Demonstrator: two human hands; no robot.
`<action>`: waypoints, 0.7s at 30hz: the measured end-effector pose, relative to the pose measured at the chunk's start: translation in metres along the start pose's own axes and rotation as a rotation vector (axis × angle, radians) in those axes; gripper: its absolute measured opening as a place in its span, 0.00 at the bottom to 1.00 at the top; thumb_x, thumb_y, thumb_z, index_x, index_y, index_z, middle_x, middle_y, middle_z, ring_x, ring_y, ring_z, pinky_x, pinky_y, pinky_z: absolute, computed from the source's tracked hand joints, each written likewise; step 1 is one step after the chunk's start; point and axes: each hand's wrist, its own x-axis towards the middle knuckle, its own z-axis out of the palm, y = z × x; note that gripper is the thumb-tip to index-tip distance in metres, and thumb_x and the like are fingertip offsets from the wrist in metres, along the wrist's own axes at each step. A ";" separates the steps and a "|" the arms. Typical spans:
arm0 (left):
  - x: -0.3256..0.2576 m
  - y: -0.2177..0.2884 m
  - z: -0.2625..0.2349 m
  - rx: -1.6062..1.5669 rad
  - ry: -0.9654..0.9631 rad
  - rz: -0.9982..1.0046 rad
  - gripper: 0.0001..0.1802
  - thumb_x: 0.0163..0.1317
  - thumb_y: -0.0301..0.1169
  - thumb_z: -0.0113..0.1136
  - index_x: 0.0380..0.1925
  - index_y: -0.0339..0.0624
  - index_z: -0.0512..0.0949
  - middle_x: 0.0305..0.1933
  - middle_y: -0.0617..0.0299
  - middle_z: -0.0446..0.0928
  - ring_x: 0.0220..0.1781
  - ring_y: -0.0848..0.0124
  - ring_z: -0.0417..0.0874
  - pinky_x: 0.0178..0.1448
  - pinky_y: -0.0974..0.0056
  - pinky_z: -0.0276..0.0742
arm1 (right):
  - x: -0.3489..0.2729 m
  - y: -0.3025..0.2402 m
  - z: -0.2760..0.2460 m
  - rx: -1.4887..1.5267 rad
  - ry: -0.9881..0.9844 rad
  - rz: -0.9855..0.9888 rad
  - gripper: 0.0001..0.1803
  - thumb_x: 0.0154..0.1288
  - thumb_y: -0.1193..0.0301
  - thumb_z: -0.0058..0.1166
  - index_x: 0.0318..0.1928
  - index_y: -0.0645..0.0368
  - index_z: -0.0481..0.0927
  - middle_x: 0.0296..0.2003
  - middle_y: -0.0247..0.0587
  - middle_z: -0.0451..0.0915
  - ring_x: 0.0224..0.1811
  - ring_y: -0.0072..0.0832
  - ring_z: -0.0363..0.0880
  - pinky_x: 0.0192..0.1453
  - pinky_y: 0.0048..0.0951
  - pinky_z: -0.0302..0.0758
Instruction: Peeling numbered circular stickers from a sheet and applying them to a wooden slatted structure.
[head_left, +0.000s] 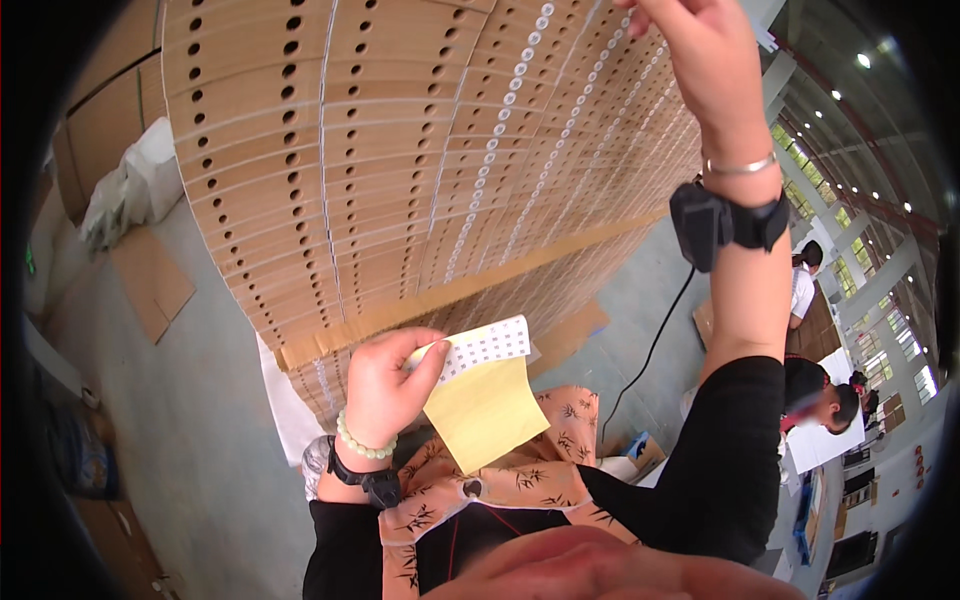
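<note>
My left hand (392,385) is closed on a sticker sheet (490,345), pinched between thumb and fingers at its left edge. Small dark square codes cover the sheet's white face, and a yellow backing (487,412) hangs down below it. Before me rises a tall stack of brown cardboard boxes (390,200) with rows of dark round holes. Round white stickers (490,150) run in columns on its middle and right part. My right hand (700,50) is raised against the stack's upper right, its fingers curled together. The frame's top edge cuts them off, so anything between them is hidden.
A brown cardboard ledge (480,285) juts out across the lower stack. Black cable (655,345) hangs from my right wrist device. Flat cardboard (150,280) and a white plastic bag (135,185) lie at left. Other people (825,405) are at tables far right.
</note>
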 end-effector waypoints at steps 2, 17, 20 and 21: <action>0.001 0.001 0.000 0.001 -0.002 -0.046 0.05 0.58 0.28 0.64 0.31 0.37 0.83 0.26 0.53 0.82 0.28 0.61 0.84 0.33 0.64 0.77 | 0.019 0.000 0.000 0.018 0.075 -0.021 0.03 0.65 0.74 0.55 0.36 0.59 0.75 0.26 0.24 0.71 0.29 0.12 0.69 0.34 0.16 0.68; 0.002 -0.001 0.001 0.026 -0.019 0.008 0.05 0.58 0.28 0.64 0.30 0.38 0.82 0.26 0.53 0.81 0.28 0.59 0.84 0.33 0.63 0.77 | 0.036 0.007 0.007 -0.464 0.019 -0.148 0.05 0.64 0.73 0.53 0.32 0.60 0.75 0.26 0.30 0.73 0.30 0.17 0.69 0.35 0.21 0.68; 0.004 -0.002 0.001 0.025 -0.021 0.019 0.05 0.58 0.28 0.64 0.30 0.38 0.82 0.26 0.53 0.81 0.28 0.59 0.83 0.33 0.62 0.77 | 0.037 0.008 0.010 -0.475 0.061 -0.213 0.05 0.62 0.72 0.55 0.33 0.60 0.75 0.25 0.31 0.73 0.29 0.17 0.70 0.35 0.21 0.69; 0.005 -0.003 0.001 0.027 -0.023 0.030 0.05 0.58 0.28 0.63 0.30 0.37 0.82 0.26 0.53 0.81 0.28 0.59 0.83 0.34 0.62 0.77 | 0.037 0.003 0.012 -0.466 0.085 -0.112 0.05 0.61 0.73 0.57 0.33 0.60 0.76 0.25 0.30 0.72 0.28 0.17 0.69 0.35 0.21 0.69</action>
